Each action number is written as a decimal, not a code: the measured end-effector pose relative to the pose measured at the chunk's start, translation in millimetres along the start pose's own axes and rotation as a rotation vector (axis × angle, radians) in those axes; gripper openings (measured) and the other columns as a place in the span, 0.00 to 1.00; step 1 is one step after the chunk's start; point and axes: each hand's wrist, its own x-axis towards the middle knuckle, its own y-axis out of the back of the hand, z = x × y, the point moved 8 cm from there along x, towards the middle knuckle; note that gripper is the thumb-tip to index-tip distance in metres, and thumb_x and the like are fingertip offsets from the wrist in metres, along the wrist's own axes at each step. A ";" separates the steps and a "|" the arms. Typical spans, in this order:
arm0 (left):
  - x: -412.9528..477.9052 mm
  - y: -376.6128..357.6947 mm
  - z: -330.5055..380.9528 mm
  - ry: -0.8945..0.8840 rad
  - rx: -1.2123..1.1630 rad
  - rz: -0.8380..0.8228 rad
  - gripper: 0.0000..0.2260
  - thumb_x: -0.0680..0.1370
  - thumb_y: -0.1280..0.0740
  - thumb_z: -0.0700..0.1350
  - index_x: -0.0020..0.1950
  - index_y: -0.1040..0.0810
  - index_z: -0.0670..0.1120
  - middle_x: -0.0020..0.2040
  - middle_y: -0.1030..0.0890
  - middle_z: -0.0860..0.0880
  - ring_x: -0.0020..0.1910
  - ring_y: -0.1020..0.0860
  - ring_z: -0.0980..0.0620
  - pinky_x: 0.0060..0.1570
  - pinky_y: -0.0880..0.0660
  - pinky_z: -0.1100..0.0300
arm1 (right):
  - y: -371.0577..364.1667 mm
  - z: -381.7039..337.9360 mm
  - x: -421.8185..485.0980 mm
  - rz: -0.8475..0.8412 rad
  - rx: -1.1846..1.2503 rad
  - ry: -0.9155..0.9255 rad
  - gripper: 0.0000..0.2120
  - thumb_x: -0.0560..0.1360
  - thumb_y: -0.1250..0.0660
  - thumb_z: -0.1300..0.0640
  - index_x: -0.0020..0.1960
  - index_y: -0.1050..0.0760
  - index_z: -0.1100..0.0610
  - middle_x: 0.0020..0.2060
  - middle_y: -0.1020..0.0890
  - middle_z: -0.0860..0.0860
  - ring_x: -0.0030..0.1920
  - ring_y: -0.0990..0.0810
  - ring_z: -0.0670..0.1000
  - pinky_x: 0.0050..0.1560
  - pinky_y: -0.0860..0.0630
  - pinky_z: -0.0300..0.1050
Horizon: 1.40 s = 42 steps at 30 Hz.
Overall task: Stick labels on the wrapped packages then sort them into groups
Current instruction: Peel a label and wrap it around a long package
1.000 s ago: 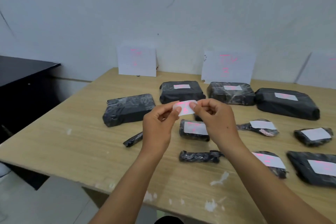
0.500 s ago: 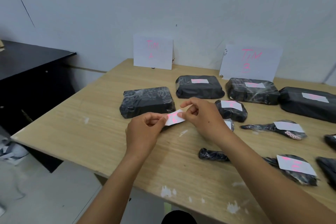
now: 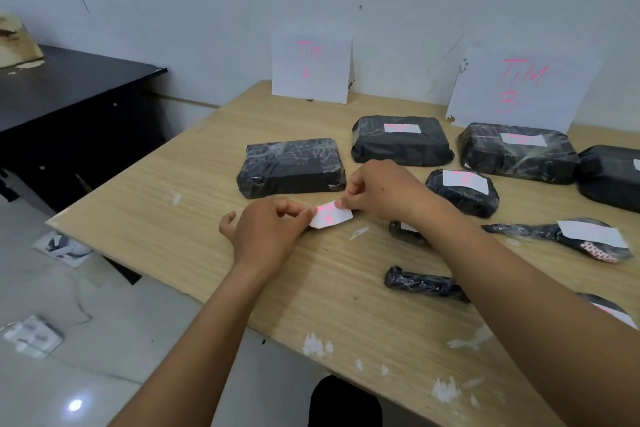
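While both hands pinch it, the white label (image 3: 330, 216) with pink writing sits low over the wooden table (image 3: 166, 218), just in front of the unlabelled black wrapped package (image 3: 291, 166). The left hand (image 3: 268, 236) grips its lower left end between curled fingers and thumb. The right hand (image 3: 381, 192) pinches its upper right end. The label's long axis runs left to right, tilted up towards the right, with the written face upward. Behind, labelled black packages (image 3: 401, 146) lie before two paper signs (image 3: 311, 68).
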 end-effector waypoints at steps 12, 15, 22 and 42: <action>8.7 -2.2 -1.7 -0.021 0.167 0.016 0.10 0.72 0.33 0.59 0.35 0.19 0.56 0.34 0.20 0.62 0.43 0.27 0.64 0.63 0.47 0.48 | -9.2 -4.2 15.3 -0.073 -0.200 -0.019 0.14 0.73 0.32 0.42 0.35 0.26 0.50 0.38 0.20 0.47 0.45 0.22 0.52 0.50 0.32 0.49; 8.9 -1.0 4.2 -0.063 0.230 0.040 0.10 0.72 0.32 0.58 0.33 0.21 0.57 0.32 0.23 0.62 0.45 0.26 0.62 0.59 0.45 0.50 | -9.9 -4.7 18.3 -0.081 -0.180 -0.034 0.14 0.72 0.30 0.43 0.35 0.26 0.51 0.36 0.22 0.47 0.45 0.22 0.51 0.50 0.32 0.49; 3.0 -1.5 -0.2 -0.121 0.099 0.024 0.08 0.72 0.31 0.60 0.44 0.23 0.58 0.39 0.22 0.61 0.41 0.28 0.66 0.47 0.46 0.56 | -13.9 -7.4 18.7 -0.159 -0.069 0.032 0.09 0.73 0.29 0.49 0.49 0.19 0.53 0.47 0.18 0.47 0.48 0.21 0.48 0.53 0.23 0.48; 10.1 -14.4 7.2 -0.403 0.024 -0.132 0.08 0.77 0.34 0.50 0.48 0.20 0.65 0.48 0.23 0.64 0.53 0.31 0.66 0.55 0.48 0.56 | -23.1 0.8 14.4 -0.170 -0.023 0.014 0.15 0.71 0.31 0.40 0.39 0.22 0.52 0.39 0.22 0.45 0.42 0.25 0.47 0.43 0.30 0.43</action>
